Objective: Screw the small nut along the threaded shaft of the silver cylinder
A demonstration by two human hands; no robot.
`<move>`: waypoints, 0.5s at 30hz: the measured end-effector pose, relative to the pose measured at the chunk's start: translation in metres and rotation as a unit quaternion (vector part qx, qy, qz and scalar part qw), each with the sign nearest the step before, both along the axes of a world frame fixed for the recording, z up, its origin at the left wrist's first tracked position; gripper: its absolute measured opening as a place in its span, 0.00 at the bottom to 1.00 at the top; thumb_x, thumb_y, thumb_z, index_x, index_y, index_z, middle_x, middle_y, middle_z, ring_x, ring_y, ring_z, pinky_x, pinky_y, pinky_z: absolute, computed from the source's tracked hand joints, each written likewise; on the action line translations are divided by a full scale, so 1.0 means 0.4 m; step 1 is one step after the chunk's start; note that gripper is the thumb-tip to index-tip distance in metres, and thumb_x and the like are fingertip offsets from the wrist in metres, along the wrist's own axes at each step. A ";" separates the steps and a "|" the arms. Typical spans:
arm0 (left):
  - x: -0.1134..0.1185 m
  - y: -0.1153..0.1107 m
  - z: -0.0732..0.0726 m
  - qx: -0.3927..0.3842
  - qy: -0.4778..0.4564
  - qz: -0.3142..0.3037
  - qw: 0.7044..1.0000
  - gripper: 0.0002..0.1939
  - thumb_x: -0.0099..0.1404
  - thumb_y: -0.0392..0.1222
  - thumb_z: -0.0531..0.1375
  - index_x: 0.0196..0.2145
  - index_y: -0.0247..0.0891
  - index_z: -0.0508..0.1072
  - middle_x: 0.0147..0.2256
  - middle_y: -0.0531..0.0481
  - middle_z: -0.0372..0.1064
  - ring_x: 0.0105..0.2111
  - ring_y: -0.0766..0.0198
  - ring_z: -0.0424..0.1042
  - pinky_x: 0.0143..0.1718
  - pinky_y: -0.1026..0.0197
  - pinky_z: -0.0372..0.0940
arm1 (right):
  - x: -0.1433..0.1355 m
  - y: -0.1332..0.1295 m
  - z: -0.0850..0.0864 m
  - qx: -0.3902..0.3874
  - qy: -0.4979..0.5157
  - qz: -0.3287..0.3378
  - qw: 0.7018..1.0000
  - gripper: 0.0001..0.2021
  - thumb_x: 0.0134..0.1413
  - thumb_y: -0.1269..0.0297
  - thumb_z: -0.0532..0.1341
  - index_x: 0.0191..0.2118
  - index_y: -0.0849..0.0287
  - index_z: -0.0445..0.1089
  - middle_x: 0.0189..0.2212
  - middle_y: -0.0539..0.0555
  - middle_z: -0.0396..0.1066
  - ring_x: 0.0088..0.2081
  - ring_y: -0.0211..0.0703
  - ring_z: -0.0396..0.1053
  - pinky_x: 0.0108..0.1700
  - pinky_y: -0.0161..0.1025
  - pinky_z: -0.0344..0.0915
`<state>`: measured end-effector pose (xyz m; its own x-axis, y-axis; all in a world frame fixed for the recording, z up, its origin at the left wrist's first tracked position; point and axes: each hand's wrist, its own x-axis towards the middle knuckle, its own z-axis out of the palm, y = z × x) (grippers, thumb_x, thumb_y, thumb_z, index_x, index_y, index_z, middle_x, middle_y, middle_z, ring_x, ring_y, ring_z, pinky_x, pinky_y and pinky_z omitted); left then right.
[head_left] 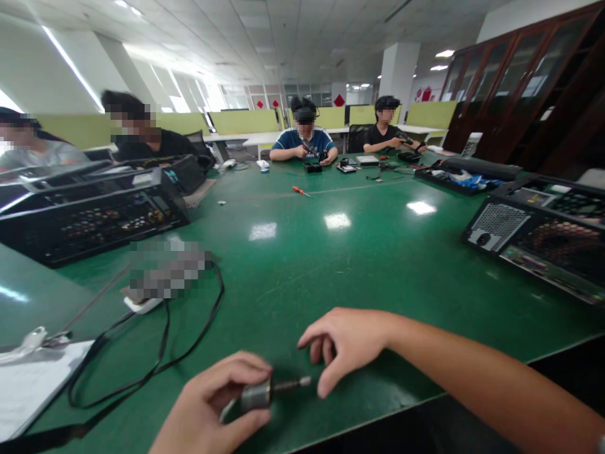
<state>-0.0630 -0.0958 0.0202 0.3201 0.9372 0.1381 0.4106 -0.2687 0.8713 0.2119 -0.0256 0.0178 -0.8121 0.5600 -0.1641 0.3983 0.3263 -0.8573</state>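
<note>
My left hand grips a small metal cylinder with a thin shaft, which looks like a small motor, between thumb and fingers. Its shaft points right and ends in a pale tip. Just right of that tip is my right hand, with thumb and fingers apart and nothing between them. Both hands are close to the front edge of the green table.
Open computer cases stand at left and right. A black cable loops on the left near a clipboard with paper. An orange screwdriver lies further back. Several people sit around the far and left sides.
</note>
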 end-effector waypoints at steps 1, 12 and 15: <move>0.045 0.024 0.008 -0.013 -0.023 -0.023 0.999 0.11 0.53 0.44 0.72 0.33 0.39 0.79 0.40 0.43 0.77 0.38 0.54 0.78 0.39 0.58 0.76 | 0.052 0.009 -0.008 -0.030 0.015 -0.016 0.999 0.44 0.37 0.53 0.77 0.62 0.59 0.66 0.44 0.57 0.78 0.36 0.41 0.77 0.37 0.32 0.70; 0.239 0.204 -0.072 0.073 -0.086 -0.047 0.993 0.12 0.55 0.38 0.70 0.38 0.37 0.78 0.40 0.43 0.76 0.40 0.57 0.77 0.40 0.57 0.75 | 0.162 0.041 -0.058 0.224 0.099 -0.219 0.944 0.28 0.43 0.57 0.74 0.51 0.59 0.73 0.40 0.56 0.77 0.39 0.45 0.74 0.44 0.42 0.69; 0.226 0.195 -0.075 0.078 -0.075 -0.063 0.992 0.10 0.56 0.37 0.70 0.37 0.37 0.78 0.39 0.43 0.76 0.39 0.57 0.78 0.39 0.58 0.75 | 0.152 0.033 -0.062 0.230 0.092 -0.216 0.945 0.22 0.47 0.60 0.72 0.49 0.59 0.74 0.38 0.55 0.78 0.37 0.44 0.74 0.43 0.40 0.69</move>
